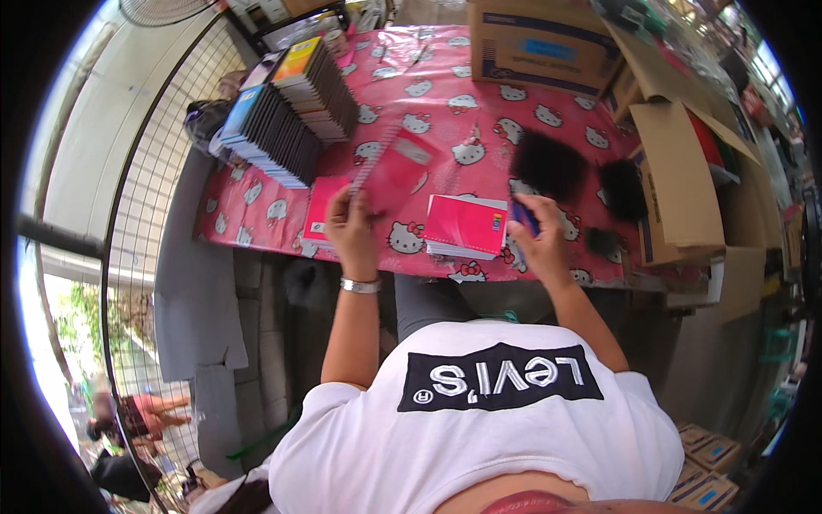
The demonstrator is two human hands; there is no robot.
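My left hand (351, 231) is closed on the lower corner of a pink notebook (401, 171), which is tilted and smeared by motion above the table. Under it, partly hidden by that hand, lies another pink-covered notebook (321, 206). A short stack of pink notebooks (467, 224) with white page edges sits at the near table edge between my hands. Just right of this stack, my right hand (541, 240) grips a small dark blue object (524, 218); its kind is mostly hidden by the fingers.
Tall notebook stacks, one blue-topped (267, 141) and one yellow-orange (315, 90), stand at the far left. A closed cardboard box (544, 47) is at the back and an open carton (685, 188) at the right. Dark fuzzy shapes (548, 163) lie on the pink patterned tablecloth (428, 94).
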